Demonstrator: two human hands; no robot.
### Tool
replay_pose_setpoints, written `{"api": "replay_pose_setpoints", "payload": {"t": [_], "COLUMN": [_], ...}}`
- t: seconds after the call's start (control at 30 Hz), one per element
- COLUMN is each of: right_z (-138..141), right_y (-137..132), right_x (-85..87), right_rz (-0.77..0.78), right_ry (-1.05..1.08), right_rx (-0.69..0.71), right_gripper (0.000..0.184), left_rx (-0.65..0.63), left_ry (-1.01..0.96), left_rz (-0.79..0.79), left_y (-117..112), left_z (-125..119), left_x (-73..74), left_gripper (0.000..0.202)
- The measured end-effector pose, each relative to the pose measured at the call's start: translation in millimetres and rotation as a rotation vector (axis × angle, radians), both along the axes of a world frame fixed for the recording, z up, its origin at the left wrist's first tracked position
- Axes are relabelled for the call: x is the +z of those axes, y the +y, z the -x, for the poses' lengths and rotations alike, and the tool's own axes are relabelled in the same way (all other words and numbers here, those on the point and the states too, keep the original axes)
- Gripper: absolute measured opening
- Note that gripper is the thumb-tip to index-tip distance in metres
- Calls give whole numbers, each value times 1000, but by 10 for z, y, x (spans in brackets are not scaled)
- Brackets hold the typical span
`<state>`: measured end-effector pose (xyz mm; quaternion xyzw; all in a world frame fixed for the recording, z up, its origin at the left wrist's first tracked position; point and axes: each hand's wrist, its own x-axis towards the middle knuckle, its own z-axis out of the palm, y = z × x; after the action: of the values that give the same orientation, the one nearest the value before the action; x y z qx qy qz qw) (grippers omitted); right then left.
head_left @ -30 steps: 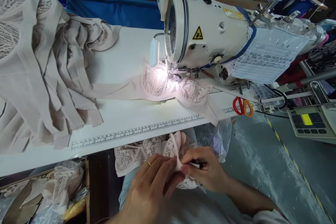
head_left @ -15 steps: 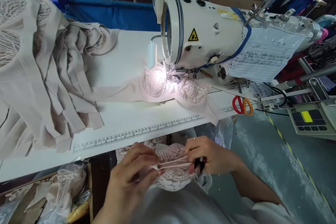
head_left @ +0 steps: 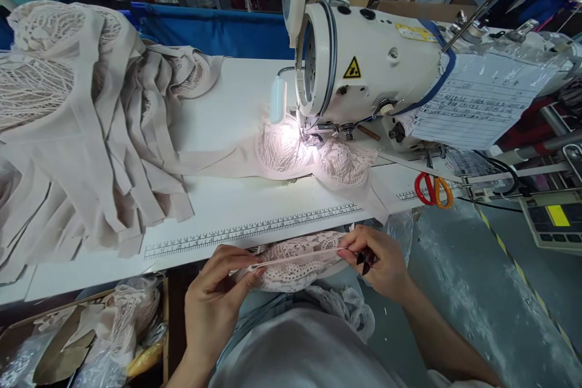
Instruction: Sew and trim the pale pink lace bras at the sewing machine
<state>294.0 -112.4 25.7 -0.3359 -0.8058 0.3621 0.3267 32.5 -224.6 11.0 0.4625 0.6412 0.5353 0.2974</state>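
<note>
Head view, lace piece (head_left: 295, 262), sewing machine (head_left: 377, 66), scissors (head_left: 434, 190)

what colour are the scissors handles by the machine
The scissors have one red, one orange handle; head view.

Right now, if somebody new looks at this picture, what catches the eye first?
The white sewing machine on the table draws the eye first, its lamp glaring on a lace cup beneath it. At the left, a big pile of beige fabric pieces covers the table. Below the table edge, the left hand and right hand pull the strap of a lace piece taut between them.
</note>
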Motion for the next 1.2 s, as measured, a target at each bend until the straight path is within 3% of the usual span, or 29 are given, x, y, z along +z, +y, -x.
{"api": "replay_pose_setpoints", "payload": {"t": [0.07,0.2,0.43,0.5,0.57,0.63,0.7,0.77,0.9,1.03,1.2], "right_z": [20,45,-40,-52,-8,97,234,345,350,179,82], "right_y": [-2,45,191,213,195,134,52,-17,-34,49,120], "right_x": [-1,49,293,366,422,447,436,397,270,119,31], "right_rz": [16,53,363,382,360,281,194,154,168,264,311], "right_ry": [-56,-74,13,37,17,-37,-96,-145,-182,-137,-33], "right_rx": [-27,-5,137,210,259,276,300,329,312,230,303], "right_gripper": [6,7,14,14,13,9,8,9,9,29,22], "left_rx": [19,48,-33,-122,-292,-478,-585,-599,-568,-542,-532], "left_ry": [-9,-86,-245,-258,-227,-141,-42,2,-41,-101,-177], "left_rz": [17,47,44,73,127,147,92,13,-34,26,89], "left_y": [12,22,15,38,81,136,192,238,300,335,347], "left_z": [-12,-24,52,79,67,-10,-141,-279,-409,-354,-291], "left_x": [10,-27,-106,-60,25,116,173,176,120,126,116], "left_gripper": [6,5,4,6,8,28,30,4,18,21,25]}}
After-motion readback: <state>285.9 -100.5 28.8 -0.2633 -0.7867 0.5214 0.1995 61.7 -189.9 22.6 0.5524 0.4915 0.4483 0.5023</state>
